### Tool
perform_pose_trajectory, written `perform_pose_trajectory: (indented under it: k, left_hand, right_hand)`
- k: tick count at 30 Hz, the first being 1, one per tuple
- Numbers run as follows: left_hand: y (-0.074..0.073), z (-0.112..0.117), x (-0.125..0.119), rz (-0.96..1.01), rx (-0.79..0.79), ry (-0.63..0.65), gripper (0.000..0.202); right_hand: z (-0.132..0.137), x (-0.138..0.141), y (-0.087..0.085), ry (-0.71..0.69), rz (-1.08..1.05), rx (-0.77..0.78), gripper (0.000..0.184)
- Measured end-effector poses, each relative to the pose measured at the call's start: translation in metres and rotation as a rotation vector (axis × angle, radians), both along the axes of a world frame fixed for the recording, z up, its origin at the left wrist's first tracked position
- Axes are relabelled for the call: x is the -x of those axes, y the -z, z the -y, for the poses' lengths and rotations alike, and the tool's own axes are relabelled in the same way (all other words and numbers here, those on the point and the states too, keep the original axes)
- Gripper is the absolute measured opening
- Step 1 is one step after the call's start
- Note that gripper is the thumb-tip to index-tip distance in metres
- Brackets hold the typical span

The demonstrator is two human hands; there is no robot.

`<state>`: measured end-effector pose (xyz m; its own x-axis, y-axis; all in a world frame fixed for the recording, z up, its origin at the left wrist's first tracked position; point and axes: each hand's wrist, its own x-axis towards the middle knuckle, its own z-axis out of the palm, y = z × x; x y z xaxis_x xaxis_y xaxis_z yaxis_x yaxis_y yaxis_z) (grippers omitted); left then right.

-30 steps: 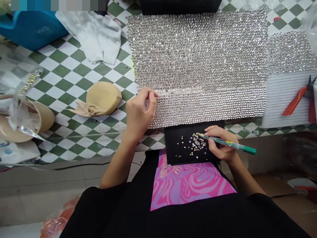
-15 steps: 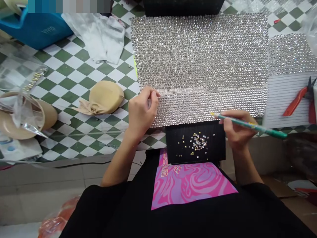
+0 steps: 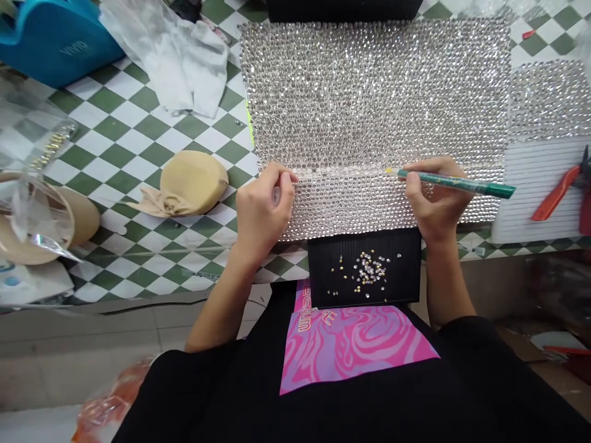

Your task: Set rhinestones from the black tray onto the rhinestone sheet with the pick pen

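A wide sheet of silvery rhinestones (image 3: 369,92) lies on the table, with a thin pale strip crossing it near the front. My left hand (image 3: 265,206) rests on its front left part, fingers curled closed; what they hold, if anything, is hidden. In my right hand (image 3: 436,200) is a green pencil (image 3: 462,183) with a yellow tip, held slanting. The tip is at the pale strip; whether it touches cannot be made out. Below the sheet's front edge sits a black tray (image 3: 318,271) with loose rhinestones (image 3: 370,269) scattered in it.
To the left are a beige cloth-wrapped pad (image 3: 196,181), a tan cup (image 3: 85,212), white cloth (image 3: 184,67) and a blue tape dispenser (image 3: 69,46). Red-handled pliers (image 3: 556,192) lie on a ridged white board (image 3: 526,184) at right. A black box (image 3: 341,9) stands behind the sheet.
My right hand has moved up and away from the tray side, bringing the pencil tip from the sheet's front edge to the pale strip. My left hand stays in place on the sheet.
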<state>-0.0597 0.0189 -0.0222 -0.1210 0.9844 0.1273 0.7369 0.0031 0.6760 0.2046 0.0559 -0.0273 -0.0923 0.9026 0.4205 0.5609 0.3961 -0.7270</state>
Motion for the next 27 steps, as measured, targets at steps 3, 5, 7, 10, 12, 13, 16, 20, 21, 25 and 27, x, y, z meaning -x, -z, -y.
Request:
perform_pose_trajectory:
  k: [3,5,7,10,12,13,16,20,21,25,27]
  left_hand:
    - [-0.001,0.001,-0.001,-0.017,0.027,0.0,0.023]
    - [-0.002,0.001,-0.001,-0.027,0.034,-0.003,0.023]
    - [-0.002,0.001,-0.001,-0.03,0.036,-0.003,0.023]
    - [-0.002,0.001,-0.001,-0.029,0.032,0.002,0.023]
    - [-0.001,0.001,-0.001,-0.027,0.025,0.004,0.023]
    - [-0.001,0.001,-0.001,-0.028,0.021,0.004,0.023]
    - [-0.001,0.001,0.0,-0.029,0.016,0.001,0.023]
    - [-0.001,0.001,0.0,-0.027,0.031,0.006,0.023]
    - [-0.001,0.001,0.0,-0.031,0.033,0.006,0.022]
    - [-0.001,0.001,-0.001,-0.039,0.029,0.004,0.022]
    - [0.0,0.001,-0.001,-0.031,0.021,0.004,0.022]
  right_hand:
    - [0.0,0.0,-0.001,0.0,0.006,0.04,0.007]
    - [-0.001,-0.001,0.0,0.002,0.016,0.048,0.006]
    - [-0.001,-0.001,0.001,0.006,0.027,0.052,0.006]
    - [-0.002,-0.001,0.002,0.02,-0.002,0.043,0.007]
    - [0.0,0.0,0.001,0.025,-0.05,0.02,0.007]
    - [0.002,0.0,0.0,0.028,-0.071,0.004,0.007]
    - [0.011,-0.001,-0.004,0.011,-0.11,-0.03,0.008]
    - [0.022,-0.005,-0.005,0.007,-0.154,0.005,0.009]
    - [0.022,-0.006,-0.005,0.017,-0.167,0.018,0.01]
    - [0.012,-0.005,-0.004,0.029,-0.137,0.031,0.008]
    - [0.005,-0.004,-0.003,0.026,-0.074,0.036,0.008]
